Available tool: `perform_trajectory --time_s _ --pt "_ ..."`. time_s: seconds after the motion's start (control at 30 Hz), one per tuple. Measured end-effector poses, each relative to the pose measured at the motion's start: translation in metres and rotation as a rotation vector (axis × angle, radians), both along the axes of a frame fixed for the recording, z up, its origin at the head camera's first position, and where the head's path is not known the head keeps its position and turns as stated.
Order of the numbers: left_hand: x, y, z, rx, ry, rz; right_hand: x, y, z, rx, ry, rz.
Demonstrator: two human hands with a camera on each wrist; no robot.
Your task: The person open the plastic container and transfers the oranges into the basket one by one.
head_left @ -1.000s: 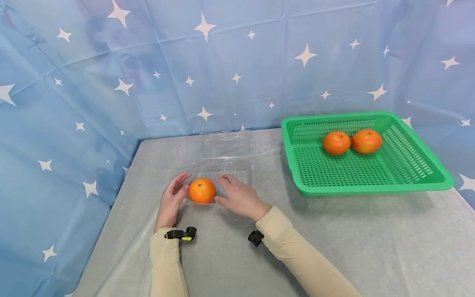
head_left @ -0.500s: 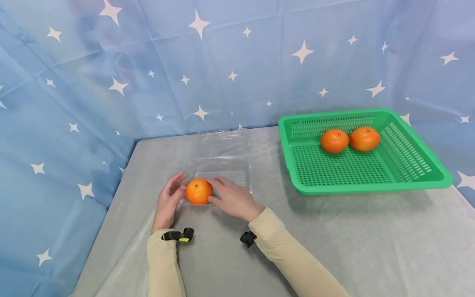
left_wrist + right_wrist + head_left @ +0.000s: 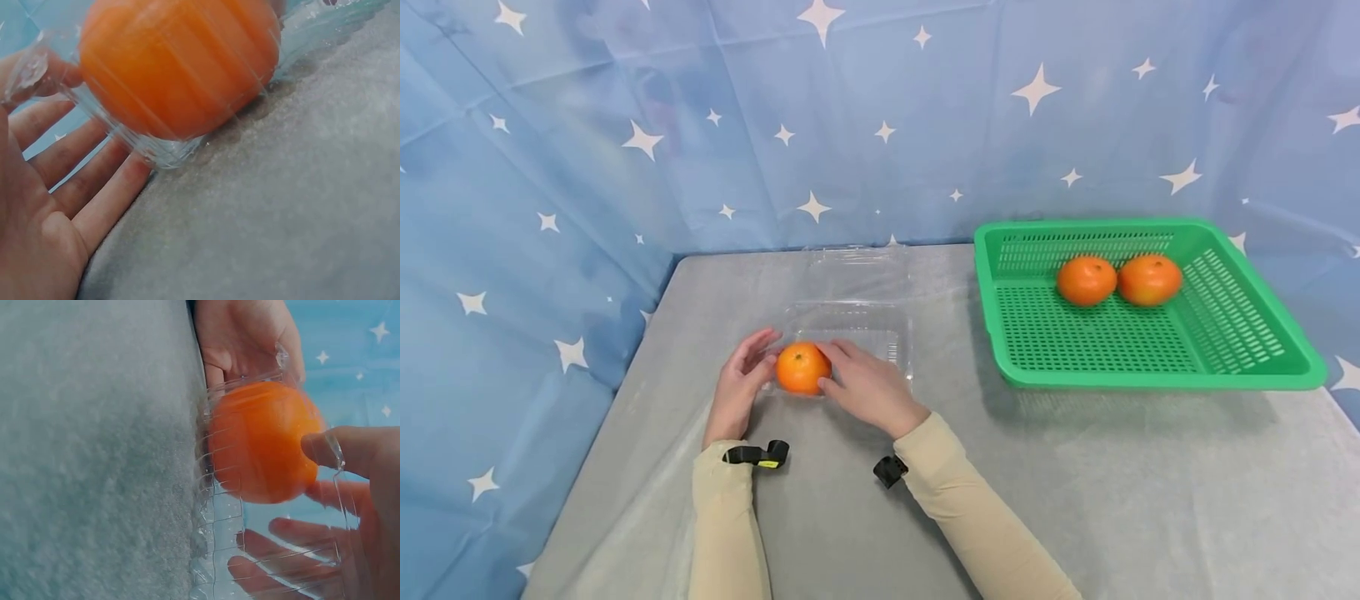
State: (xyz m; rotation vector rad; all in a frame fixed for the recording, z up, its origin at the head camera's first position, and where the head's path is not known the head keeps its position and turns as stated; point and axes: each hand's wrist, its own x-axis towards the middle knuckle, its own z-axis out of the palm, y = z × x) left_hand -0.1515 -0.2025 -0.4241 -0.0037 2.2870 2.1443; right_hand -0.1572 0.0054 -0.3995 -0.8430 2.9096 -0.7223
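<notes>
An orange [image 3: 802, 368] sits in the near left part of a clear plastic clamshell box [image 3: 868, 321], whose lid lies open toward the back. My right hand [image 3: 868, 387] holds the fruit from its right side, thumb and forefinger against the peel. In the right wrist view, the other fingers of that hand [image 3: 294, 556] spread along the box. On the left, my left hand [image 3: 741, 387] rests against the outside of the box. Its fingers [image 3: 94, 175] look straight in the left wrist view, with the thumb by the box's rim.
A green perforated basket [image 3: 1157, 382] stands to the right, holding two more oranges: one on the left [image 3: 1086, 281] and one on the right [image 3: 1150, 280]. Grey cloth covers the table [image 3: 1000, 483]. A blue star-patterned curtain [image 3: 850, 100] hangs behind and at the left.
My right hand has moved left, from beside the orange to gripping it. The orange has shifted slightly left within the box. My left hand stays at the box's side. The head view has tilted a little.
</notes>
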Motion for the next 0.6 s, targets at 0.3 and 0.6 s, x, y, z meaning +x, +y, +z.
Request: perform_trajectory --time_s 0.3,0.6 --pt "-0.0011 -0.0003 -0.0027 0.039 0.041 -0.030 0.0021 -0.0049 -0.0018 -0.048 0.105 0.055" --pt "-0.0004 -0.0022 -0.0053 0.024 0.052 -0.041 0.0040 -0.0100 -0.0046 -0.078 0.089 0.134"
